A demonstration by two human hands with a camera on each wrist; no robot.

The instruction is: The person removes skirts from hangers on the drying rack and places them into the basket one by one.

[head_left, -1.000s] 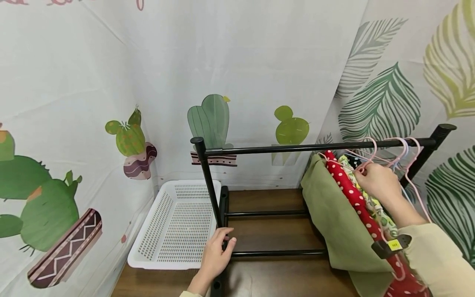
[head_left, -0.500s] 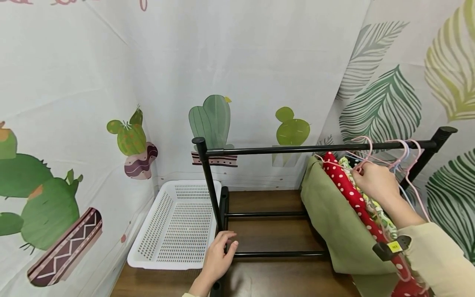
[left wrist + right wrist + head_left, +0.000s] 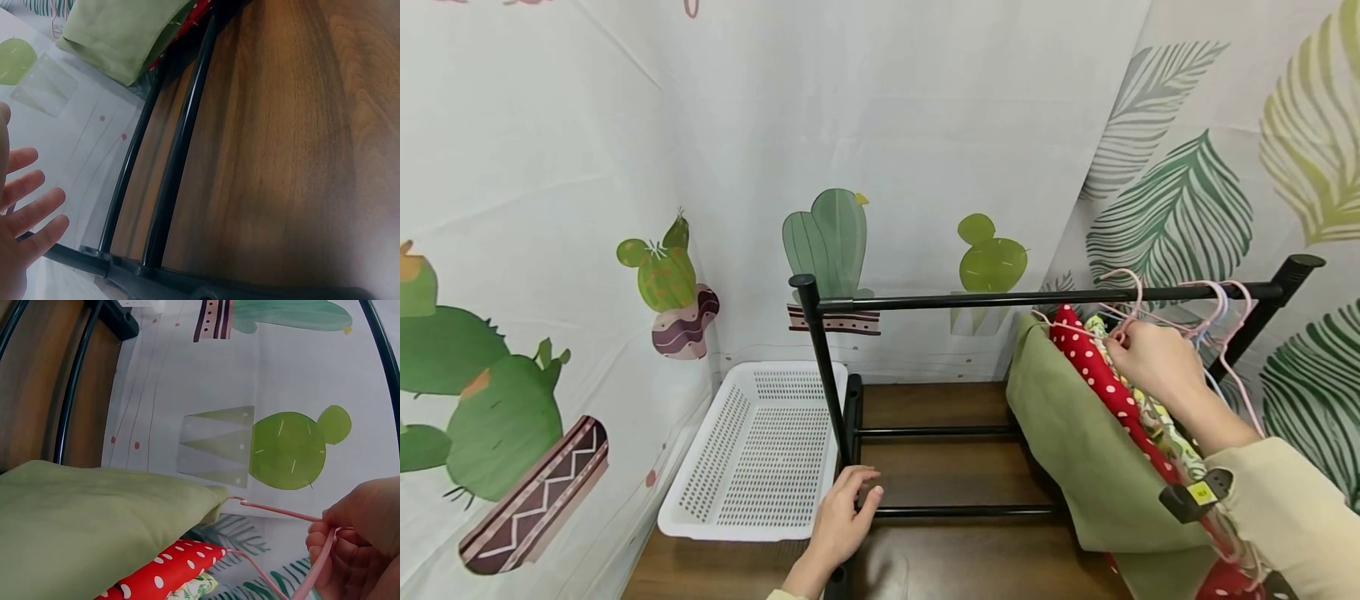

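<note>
My right hand [image 3: 1157, 367] pinches a pink clothes hanger [image 3: 281, 511] just under its hook, close below the black top bar [image 3: 970, 300] of a garment rack. The hook overlaps the bar in the head view. From this hanger drapes a plain olive-green garment [image 3: 1060, 442]. Behind it hang a red garment with white dots [image 3: 1097, 379] and a yellow-green patterned one [image 3: 1157, 417], partly hidden by my right hand and sleeve. My left hand [image 3: 841, 517], fingers loosely extended, is at the lower part of the rack's left post [image 3: 823, 375].
A white perforated basket [image 3: 745, 533] stands left of the rack on the brown wooden table [image 3: 985, 558]. More hangers [image 3: 1243, 333] hang at the bar's right end. Two black lower rails [image 3: 962, 512] cross between the rack's feet. Printed curtains [image 3: 925, 150] stand behind.
My right hand has moved slightly left along the bar, and the hanger's hook and green garment shifted left with it. My left hand has slid a little down and right beside the post.
</note>
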